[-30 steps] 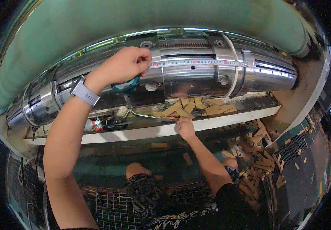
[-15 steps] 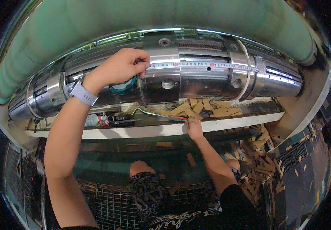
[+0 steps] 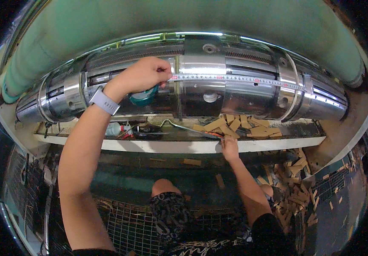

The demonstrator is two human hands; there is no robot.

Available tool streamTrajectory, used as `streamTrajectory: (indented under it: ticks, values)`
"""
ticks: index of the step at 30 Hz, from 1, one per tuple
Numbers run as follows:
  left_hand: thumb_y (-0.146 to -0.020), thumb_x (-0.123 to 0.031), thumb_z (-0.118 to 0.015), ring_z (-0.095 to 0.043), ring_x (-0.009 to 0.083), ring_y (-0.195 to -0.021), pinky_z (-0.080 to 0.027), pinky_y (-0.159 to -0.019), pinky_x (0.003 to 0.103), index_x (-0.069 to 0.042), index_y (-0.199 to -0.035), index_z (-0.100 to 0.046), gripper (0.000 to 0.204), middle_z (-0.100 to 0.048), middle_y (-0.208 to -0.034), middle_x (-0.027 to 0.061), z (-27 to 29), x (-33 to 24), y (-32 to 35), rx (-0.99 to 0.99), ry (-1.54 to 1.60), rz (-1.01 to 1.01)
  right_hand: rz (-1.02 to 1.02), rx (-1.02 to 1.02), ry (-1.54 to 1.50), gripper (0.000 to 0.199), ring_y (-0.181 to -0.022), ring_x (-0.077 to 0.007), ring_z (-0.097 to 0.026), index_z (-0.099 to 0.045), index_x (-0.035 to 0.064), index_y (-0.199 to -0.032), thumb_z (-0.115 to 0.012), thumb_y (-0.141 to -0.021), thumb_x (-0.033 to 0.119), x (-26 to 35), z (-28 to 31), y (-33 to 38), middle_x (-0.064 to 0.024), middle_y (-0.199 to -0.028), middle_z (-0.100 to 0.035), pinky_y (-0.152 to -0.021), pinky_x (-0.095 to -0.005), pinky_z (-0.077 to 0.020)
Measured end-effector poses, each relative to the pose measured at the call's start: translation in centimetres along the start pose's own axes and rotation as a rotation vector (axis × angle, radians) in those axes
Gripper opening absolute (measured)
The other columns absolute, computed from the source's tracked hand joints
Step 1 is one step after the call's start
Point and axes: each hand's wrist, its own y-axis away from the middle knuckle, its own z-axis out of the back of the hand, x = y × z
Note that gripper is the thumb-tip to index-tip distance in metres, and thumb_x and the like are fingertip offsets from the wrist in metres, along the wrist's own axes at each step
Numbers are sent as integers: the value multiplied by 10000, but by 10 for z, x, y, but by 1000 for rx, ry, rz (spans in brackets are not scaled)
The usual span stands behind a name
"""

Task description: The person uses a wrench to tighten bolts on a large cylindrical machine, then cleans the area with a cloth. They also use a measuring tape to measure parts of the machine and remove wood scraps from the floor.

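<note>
My left hand (image 3: 152, 74), with a grey watch on its wrist, is closed on a tape measure. Its teal case (image 3: 144, 97) shows below the fingers, partly hidden. The white blade (image 3: 239, 78) lies lengthwise along a shiny metal roller (image 3: 201, 89), crossing a raised collar. At the front edge of the ledge, my right hand (image 3: 230, 148) has curled fingers. It is against the end of a hooked metal rod's orange and grey handle (image 3: 213, 135). I cannot make out whether it grips the handle or the ledge lip.
A large green cylinder (image 3: 184, 17) spans the area beyond the roller. The pale ledge (image 3: 162, 146) holds cardboard pieces (image 3: 256, 126) and a white and red bottle (image 3: 115, 129). More cardboard scraps (image 3: 292, 187) are heaped at lower right. Metal grating (image 3: 132, 226) is underfoot.
My left hand has slid left along the roller, and more blade shows between it and the collar. The whole view has shifted. My right hand stays at the rod's handle end.
</note>
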Motion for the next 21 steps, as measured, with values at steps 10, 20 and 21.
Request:
streamTrajectory:
  ticks: [10,20,21]
  values:
    - [-804,-191,-524,-507,99,-587,-407,-578,263,-28,-730,-570,185,-568,-609,26,0,15,-10,61,-4,66,-5,-39,31,179,-853,-316,-485,-497,-8,-867,-493,-809,161,2,-3,0,-164,-842,-522,-779,-406,-347]
    - [-796,-179,-534,-503,91,-564,-399,-565,246,-24,-708,-567,181,-551,-582,15,2,23,-20,127,125,136,-10,-21,56,200,-870,-348,-464,-485,-26,-898,-488,-809,153,-3,-9,0,-187,-874,-516,-802,-416,-343]
    - [-794,-181,-536,-503,90,-565,-399,-565,246,-23,-705,-567,184,-552,-583,15,2,23,-20,132,134,146,-7,-36,39,203,-874,-350,-463,-485,-27,-904,-486,-810,152,0,-8,0,-189,-877,-516,-803,-418,-342]
